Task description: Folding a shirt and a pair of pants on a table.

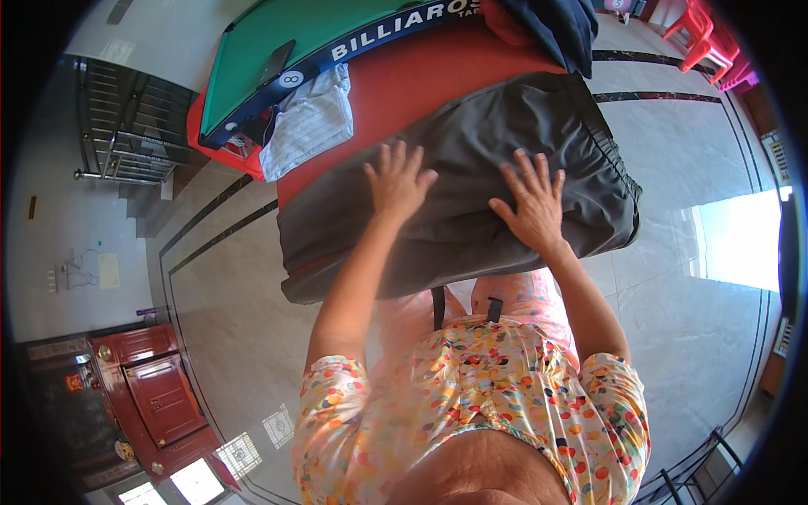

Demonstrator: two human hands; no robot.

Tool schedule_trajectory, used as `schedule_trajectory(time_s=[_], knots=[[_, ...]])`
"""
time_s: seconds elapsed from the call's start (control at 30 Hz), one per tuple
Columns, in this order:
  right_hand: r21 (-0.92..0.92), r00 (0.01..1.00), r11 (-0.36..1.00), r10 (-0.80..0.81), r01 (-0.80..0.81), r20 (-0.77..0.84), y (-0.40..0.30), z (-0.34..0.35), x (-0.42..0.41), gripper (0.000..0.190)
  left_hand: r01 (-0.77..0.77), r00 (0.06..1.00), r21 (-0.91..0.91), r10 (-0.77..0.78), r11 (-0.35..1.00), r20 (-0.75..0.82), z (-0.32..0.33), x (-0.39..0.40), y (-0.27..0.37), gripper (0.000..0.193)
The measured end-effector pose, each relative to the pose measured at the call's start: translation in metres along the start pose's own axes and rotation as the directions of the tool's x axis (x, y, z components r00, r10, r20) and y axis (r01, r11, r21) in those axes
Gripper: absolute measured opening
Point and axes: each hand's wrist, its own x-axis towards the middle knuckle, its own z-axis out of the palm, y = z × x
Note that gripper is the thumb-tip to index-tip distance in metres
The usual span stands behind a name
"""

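Note:
A pair of dark grey trousers [454,183] with an elastic waistband [609,148] lies spread over a red-covered table [404,82], its waistband at the right and its lower edge hanging over the near side. My left hand [399,186] rests palm down on the left part of the fabric, fingers spread. Flat on the right part, nearer the waistband, lies my right hand [535,202], its fingers also apart. Neither hand grips the cloth. A light striped folded cloth [312,123] lies beyond the trousers at the left.
A toy billiard table [315,31] stands at the back left with a dark flat object [279,60] on its rim. Dark blue clothing [555,31] lies at the back right. Red plastic chairs [704,38] stand farther right, and a metal railing [126,126] is at the left.

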Motion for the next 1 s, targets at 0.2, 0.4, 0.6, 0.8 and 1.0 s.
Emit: schedule_trajectory(time_s=[0.2,0.4,0.6,0.8,1.0], knots=[[-0.087,0.974,0.996,0.01,0.01,0.224,-0.003,0.014,0.003,0.058,0.123,0.962,-0.027,-0.112,0.992,0.249,-0.005,0.019,-0.023,0.059],[-0.129,0.969,0.99,0.079,-0.05,0.235,-0.006,0.018,0.002,0.06,0.248,0.956,-0.065,-0.233,0.967,0.178,-0.005,-0.015,0.02,0.06],[-0.158,0.958,0.986,0.1,-0.059,0.269,-0.007,0.008,0.004,0.063,0.256,0.948,0.017,-0.254,0.967,0.193,-0.016,-0.053,-0.02,0.056],[-0.202,0.954,0.978,0.104,-0.048,0.281,-0.008,0.011,0.001,0.064,0.771,0.607,0.078,-0.766,0.632,0.211,-0.029,-0.102,-0.155,0.062],[-0.252,0.949,0.967,0.115,-0.039,0.293,-0.01,0.009,0.007,0.064,0.854,0.511,-0.075,-0.857,0.515,-0.068,-0.043,-0.105,-0.152,0.059]])
